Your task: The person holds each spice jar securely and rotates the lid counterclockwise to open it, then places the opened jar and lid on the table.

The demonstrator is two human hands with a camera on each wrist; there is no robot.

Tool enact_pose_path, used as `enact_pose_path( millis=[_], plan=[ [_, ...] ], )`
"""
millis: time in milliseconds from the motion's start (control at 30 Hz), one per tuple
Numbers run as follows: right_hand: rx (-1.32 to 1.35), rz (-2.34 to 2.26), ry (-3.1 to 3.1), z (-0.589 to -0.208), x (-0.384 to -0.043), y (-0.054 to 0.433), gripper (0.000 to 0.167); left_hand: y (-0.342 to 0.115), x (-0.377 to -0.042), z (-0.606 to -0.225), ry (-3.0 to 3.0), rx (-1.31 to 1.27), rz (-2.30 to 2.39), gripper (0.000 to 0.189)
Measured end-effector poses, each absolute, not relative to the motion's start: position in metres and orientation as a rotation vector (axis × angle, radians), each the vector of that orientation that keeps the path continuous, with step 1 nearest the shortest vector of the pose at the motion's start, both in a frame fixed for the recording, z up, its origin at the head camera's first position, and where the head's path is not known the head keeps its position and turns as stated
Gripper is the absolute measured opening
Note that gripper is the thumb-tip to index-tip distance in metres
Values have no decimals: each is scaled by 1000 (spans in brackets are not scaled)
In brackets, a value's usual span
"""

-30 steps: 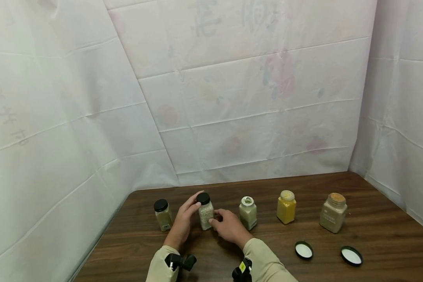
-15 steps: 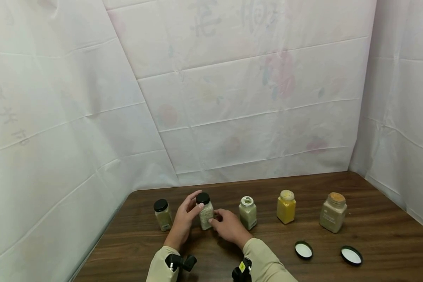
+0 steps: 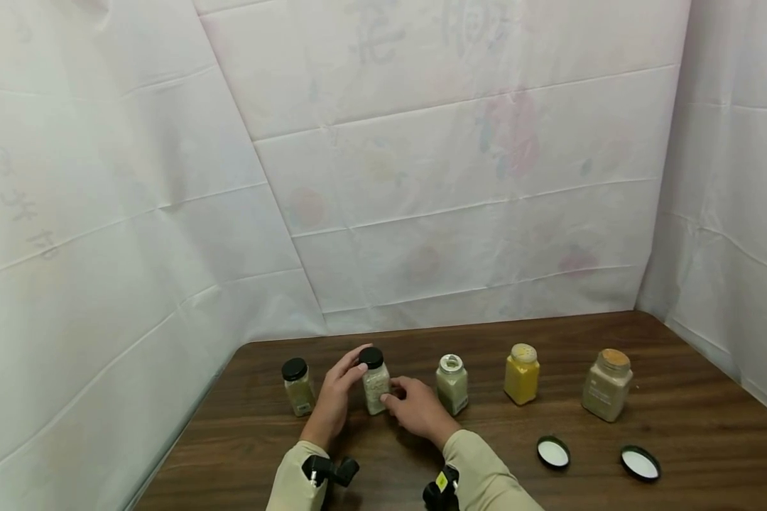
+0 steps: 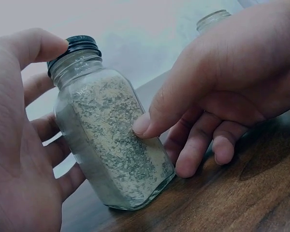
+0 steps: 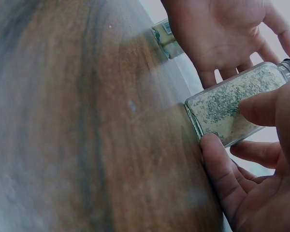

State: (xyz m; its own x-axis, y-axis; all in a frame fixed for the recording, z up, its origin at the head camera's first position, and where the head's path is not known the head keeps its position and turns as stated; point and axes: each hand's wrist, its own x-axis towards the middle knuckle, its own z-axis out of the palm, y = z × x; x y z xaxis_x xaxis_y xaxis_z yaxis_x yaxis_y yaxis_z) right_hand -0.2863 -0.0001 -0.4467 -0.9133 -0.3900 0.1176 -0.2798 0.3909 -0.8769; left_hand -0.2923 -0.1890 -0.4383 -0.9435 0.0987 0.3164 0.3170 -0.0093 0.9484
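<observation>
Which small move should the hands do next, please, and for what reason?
Probably the left hand should twist the black lid to loosen it, while the right hand steadies the jar. The left thumb rests against the lid, the right hand holds the jar lower down, and the three jars farther right have no black lids on.

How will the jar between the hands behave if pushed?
The jar is probably stiff and breakable, since it looks like clear glass. Its smooth sides may slip. Taller than wide, it could tip, though its flat faces should resist rolling.
</observation>
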Motion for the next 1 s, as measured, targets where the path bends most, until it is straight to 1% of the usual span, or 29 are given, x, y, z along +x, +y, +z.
enact_pose_path(
  millis=[267, 633, 1000],
  plan=[
    [-621, -1563, 2537, -446, -285, -3, 49, -190, -290, -440, -2038, -373, -2111, 48],
    [-645, -1575, 2515, -445, -285, -4, 48, -189, -282, -434, -1839, -299, -2084, 41],
    [-597, -1632, 2460, -450, -285, 1, 49, -190, -271, -429, -1683, -313, -2092, 38]
  ],
)
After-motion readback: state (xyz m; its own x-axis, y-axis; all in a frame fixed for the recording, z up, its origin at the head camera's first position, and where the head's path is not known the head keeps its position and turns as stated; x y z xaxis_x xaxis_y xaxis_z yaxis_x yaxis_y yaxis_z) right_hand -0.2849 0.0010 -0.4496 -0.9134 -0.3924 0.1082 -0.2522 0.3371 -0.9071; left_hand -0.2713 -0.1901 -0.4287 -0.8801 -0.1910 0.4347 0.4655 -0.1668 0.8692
